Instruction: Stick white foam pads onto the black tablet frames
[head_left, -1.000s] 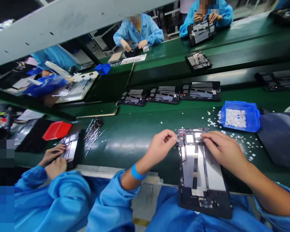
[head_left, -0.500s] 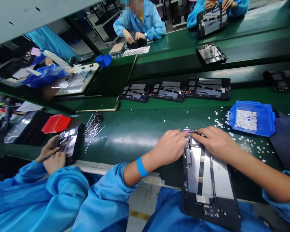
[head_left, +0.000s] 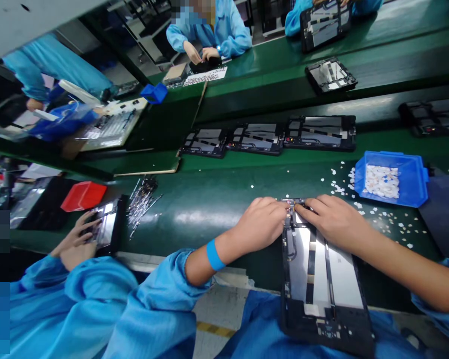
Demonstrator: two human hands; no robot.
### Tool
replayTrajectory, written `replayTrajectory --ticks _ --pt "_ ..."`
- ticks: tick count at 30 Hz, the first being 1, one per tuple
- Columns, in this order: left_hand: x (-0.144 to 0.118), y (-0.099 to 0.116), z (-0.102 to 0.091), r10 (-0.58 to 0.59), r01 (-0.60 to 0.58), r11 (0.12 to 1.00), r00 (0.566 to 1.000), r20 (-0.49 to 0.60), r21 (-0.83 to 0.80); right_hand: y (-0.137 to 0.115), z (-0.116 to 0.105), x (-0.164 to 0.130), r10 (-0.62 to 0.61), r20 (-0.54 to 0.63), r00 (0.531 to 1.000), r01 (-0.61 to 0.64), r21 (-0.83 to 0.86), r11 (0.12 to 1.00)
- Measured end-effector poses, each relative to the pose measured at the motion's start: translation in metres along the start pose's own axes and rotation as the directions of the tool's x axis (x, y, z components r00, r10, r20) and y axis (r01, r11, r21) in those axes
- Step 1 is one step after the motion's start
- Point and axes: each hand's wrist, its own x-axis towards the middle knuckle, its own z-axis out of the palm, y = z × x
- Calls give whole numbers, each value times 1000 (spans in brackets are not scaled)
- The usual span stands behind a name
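An opened tablet (head_left: 342, 279) with bare silver battery panels and black strips lies tilted, its far end on the green bench and its near end over my lap. My left hand (head_left: 264, 222), a blue band on its wrist, is closed at the tablet's far left corner with fingertips pressed down. From the other side my right hand (head_left: 333, 222) is curled over the same end, its index finger reaching toward the left fingertips. Any small part beneath the fingertips is too hidden to make out.
A blue bin (head_left: 411, 179) of small white pieces stands at right, with pieces scattered around it. Three opened tablets (head_left: 254, 138) line the bench's back. Left are thin metal strips (head_left: 142, 204), a red bin (head_left: 83, 195) and a co-worker's hands (head_left: 77, 244) on another tablet.
My hands stay at the tablet's far end with hardly any movement. The view has shifted slightly. At left the co-worker's fingers have moved over their tablet, and an arm shows at upper left.
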Motion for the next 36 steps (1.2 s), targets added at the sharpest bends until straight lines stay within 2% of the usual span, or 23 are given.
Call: replayTrajectory --ticks 3,5,9,14,16,18,21,23,25,29,36 --pt "9 0 -3 -124 103 965 990 -72 -242 0 -1 0 8 22 1000 -7 -35 999" --pt "15 1 -3 -174 143 941 982 -76 -306 0 -1 -1 14 24 1000 -13 -50 999" --pt "24 2 -3 -176 162 942 984 -23 -294 0 0 -4 24 27 999 -22 -61 998" --pt "30 0 -6 -262 238 920 964 -38 -310 1 1 -3 15 20 1000 -14 -54 998" --pt "30 0 -7 -251 228 922 968 -32 -314 2 2 -3 7 8 1000 -7 -43 999" --pt "26 4 -6 -196 182 953 980 -34 -243 3 2 -3 0 -7 1000 0 -29 1000" --pt "14 16 -1 -112 112 994 993 -25 12 3 3 -4 -4 -23 1000 3 -23 1000" --pt "6 24 3 -68 68 985 998 -7 160 3 4 -5 -3 -25 1000 3 -28 1000" --pt "1 29 7 -37 37 972 999 -3 232 4 4 -6 -6 -24 1000 5 -32 999" --pt "2 31 11 -31 32 967 999 -6 253 5 5 -7 -18 -26 1000 17 -33 999" --pt "4 29 5 -31 23 969 999 29 244 6 5 -7 -20 -30 999 19 -29 999"
